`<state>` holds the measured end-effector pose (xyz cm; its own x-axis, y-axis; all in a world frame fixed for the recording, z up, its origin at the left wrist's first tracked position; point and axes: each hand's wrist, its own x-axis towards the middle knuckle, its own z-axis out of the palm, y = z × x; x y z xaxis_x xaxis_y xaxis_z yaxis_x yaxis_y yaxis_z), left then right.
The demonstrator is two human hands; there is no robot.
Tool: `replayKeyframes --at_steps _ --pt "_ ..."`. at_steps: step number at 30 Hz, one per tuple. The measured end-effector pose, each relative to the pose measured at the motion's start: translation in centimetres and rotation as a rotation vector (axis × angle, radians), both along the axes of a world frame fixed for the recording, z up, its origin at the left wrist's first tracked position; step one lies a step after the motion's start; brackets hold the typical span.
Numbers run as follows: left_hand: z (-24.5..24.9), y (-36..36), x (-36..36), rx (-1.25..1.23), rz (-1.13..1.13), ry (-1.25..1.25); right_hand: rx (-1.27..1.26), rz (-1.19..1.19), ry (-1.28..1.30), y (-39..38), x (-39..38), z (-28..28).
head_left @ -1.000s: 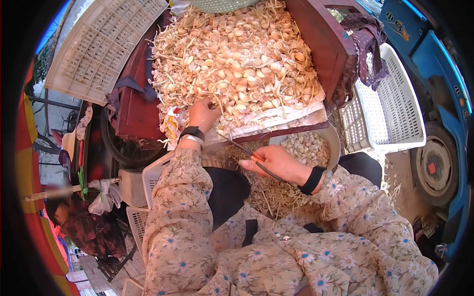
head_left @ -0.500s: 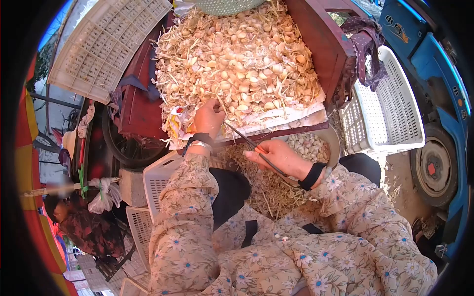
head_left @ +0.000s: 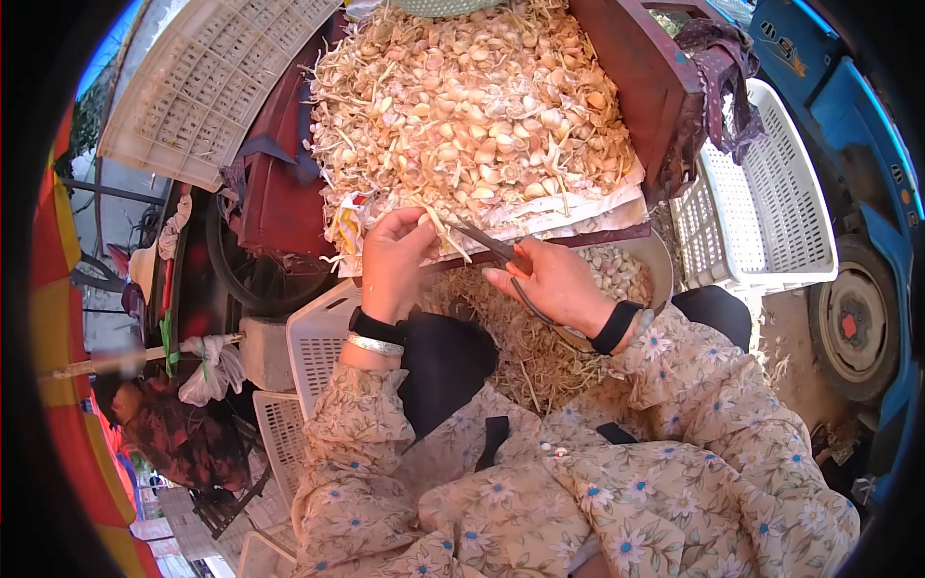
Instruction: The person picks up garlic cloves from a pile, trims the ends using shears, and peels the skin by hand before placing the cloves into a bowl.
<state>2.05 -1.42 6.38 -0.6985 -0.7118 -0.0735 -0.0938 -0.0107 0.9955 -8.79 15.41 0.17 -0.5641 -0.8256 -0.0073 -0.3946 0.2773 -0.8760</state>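
Observation:
My left hand is closed, pinching a pale dry garlic stalk at the near edge of the heap. Whether a bulb sits inside my fingers is mostly hidden. In my right hand is a pair of dark metal scissors, their blades pointing left and lying close to the stalk. Beyond both hands spreads a big heap of garlic with dry stalks and skins, on a red wooden cart. A round bowl of garlic bulbs stands under my right wrist.
White plastic crates stand at right, upper left and beside my left knee. Dry stalk trimmings cover the ground between my knees. A blue vehicle is at far right. Another person is at lower left.
My left hand has drawn back from the heap towards me with the stalk now showing across its fingertips. The scissors have moved closer to it, and the view has shifted slightly.

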Motion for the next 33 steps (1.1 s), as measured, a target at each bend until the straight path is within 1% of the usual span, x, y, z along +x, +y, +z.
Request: replayKeyframes --at_steps 1,2,3,6,9,12,18,21,24,27,28,29,30,31,32,33 --pt "0.2 0.8 0.4 0.027 0.006 0.011 0.001 -0.002 0.043 0.1 0.2 0.5" --pt "0.3 1.5 0.7 0.056 0.010 0.022 0.026 0.011 0.020 0.3 0.3 1.3" --pt "0.3 2.2 1.0 0.085 0.015 0.032 -0.002 0.009 0.064 0.4 0.5 1.1" --pt "1.0 3.5 2.1 0.024 0.016 0.025 -0.067 0.046 0.167 0.7 1.0 1.3" --pt "1.1 4.0 3.9 0.025 0.027 -0.012 -0.101 0.096 0.317 0.9 1.6 1.4" --pt "1.0 4.8 5.8 0.045 0.047 -0.065 -0.093 0.169 0.287 0.6 2.2 1.0" --pt "0.8 5.8 8.4 0.082 0.145 0.013 -0.085 0.307 0.258 0.3 3.6 1.1" --pt "0.9 5.6 9.5 0.034 0.094 0.015 -0.079 0.445 0.108 0.0 4.0 1.3" --pt "1.6 5.8 10.4 0.062 0.152 -0.059 -0.037 0.420 -0.109 -0.5 3.8 0.6" --pt "1.6 4.4 13.0 0.021 0.191 -0.028 0.043 0.385 0.101 -0.8 2.9 -0.2" --pt "1.7 3.8 14.0 -0.004 0.232 -0.125 0.141 0.361 0.105 -0.6 2.8 -0.2" --pt "1.5 2.9 15.4 -0.053 0.283 -0.251 0.160 0.337 0.093 -0.5 2.7 -0.2" --pt "0.6 1.2 17.9 -0.178 0.276 -0.366 0.174 0.311 0.086 -0.5 2.6 -0.3" --pt "-0.1 -0.7 20.3 -0.319 0.260 -0.664 0.184 0.284 0.079 -0.5 2.4 -0.6" --pt "-0.5 -2.4 22.6 -0.748 0.114 -1.085 0.174 0.266 0.030 -0.6 2.2 -1.0" --pt "-0.9 -3.5 24.1 -0.950 0.026 -1.340 0.171 0.263 0.009 -0.6 1.9 -0.9"
